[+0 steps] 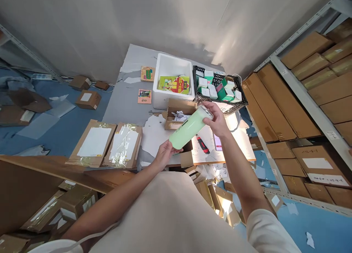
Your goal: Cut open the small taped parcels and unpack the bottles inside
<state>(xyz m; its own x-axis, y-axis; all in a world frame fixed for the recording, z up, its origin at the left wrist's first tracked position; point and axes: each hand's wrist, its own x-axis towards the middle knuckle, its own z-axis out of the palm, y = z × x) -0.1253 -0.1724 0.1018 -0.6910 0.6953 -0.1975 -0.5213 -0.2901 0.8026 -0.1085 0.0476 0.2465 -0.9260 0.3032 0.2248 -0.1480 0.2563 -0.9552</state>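
Observation:
I hold a pale green cylindrical bottle [188, 127] with dark lettering, tilted over the front of the table. The fingers of my left hand [165, 154] are closed on its lower left end. At its upper right end, my right hand [217, 120] grips the silvery rim. Just behind the bottle stands an open cardboard box [180, 107] with crumpled white paper inside. Below the right hand lies a red and black box cutter [202, 145], and a phone [217, 142] with a lit screen is partly hidden by the right forearm.
A white foam box [160, 99] holds colourful packages. To its right is a black crate [198, 70] of small cartons. Two taped parcels [95, 143] [123, 145] lie at the table's left front. Shelves with cardboard boxes [283, 102] stand right; boxes and paper litter the blue floor.

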